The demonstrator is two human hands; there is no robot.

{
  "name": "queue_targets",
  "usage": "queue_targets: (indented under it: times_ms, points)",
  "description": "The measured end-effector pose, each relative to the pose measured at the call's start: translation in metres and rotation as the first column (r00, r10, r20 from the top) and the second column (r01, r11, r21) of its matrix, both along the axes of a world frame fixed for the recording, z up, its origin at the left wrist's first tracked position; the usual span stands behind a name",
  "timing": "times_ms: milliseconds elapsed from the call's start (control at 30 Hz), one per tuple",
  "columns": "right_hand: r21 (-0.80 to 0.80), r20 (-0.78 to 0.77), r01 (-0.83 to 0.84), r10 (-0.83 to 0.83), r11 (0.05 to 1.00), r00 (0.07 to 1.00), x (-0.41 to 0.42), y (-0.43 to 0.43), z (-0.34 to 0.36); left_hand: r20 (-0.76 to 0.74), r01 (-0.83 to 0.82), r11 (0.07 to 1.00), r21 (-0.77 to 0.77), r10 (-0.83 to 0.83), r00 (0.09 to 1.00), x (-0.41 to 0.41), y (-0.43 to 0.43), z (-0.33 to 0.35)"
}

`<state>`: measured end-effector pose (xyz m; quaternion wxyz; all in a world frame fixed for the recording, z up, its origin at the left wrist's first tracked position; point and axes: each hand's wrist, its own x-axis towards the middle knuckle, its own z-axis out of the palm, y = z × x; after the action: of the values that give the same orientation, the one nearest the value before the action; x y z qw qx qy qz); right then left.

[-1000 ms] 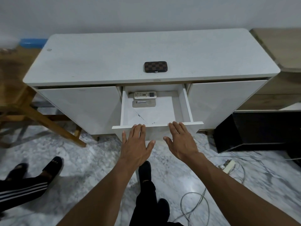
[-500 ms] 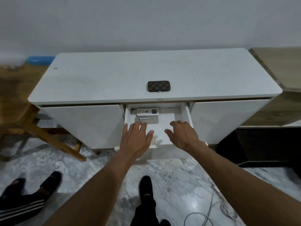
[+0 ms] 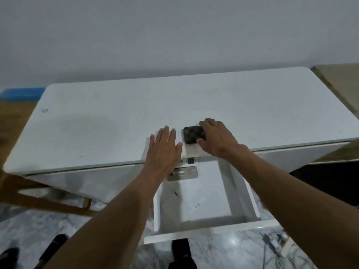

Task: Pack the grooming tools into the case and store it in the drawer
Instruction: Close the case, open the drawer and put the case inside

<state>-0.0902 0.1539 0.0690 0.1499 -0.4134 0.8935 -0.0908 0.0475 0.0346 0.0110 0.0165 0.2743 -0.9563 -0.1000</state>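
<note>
Head view: the checkered case (image 3: 194, 134) lies closed on the white worktop (image 3: 116, 117), right of frame centre, near the front edge. The right hand (image 3: 215, 138) curls over its right end, fingers along the far side and thumb at the near side; whether the grip is firm yet I cannot tell. The left hand (image 3: 165, 150) lies flat and open on the worktop just beside the case, holding nothing. Below, in the lower middle of the frame, the drawer (image 3: 250, 193) stands pulled out, with a remote control (image 3: 189, 161) and a flat grey item (image 3: 183, 174) at its back and bare floor toward the front. To store the case well, pinch it across its short sides, lift it clear of the edge, and lower it flat onto the drawer's bare front area, away from the remote control.
</note>
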Motion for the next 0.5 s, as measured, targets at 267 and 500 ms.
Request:
queue_targets:
  times_ms: [267, 500]
  points:
    - [0.157, 0.08, -0.07, 0.057, 0.985, 0.995, -0.014, -0.026, -0.014, -0.019, -0.017, 0.999, -0.03, 0.017, 1.0, 0.0, -0.009, -0.023]
    - [0.12, 0.079, -0.049, 0.04, 0.992, 0.996, -0.014, -0.027, 0.0, -0.041, -0.04, 0.997, -0.071, 0.037, 0.999, 0.0, -0.013, -0.022]
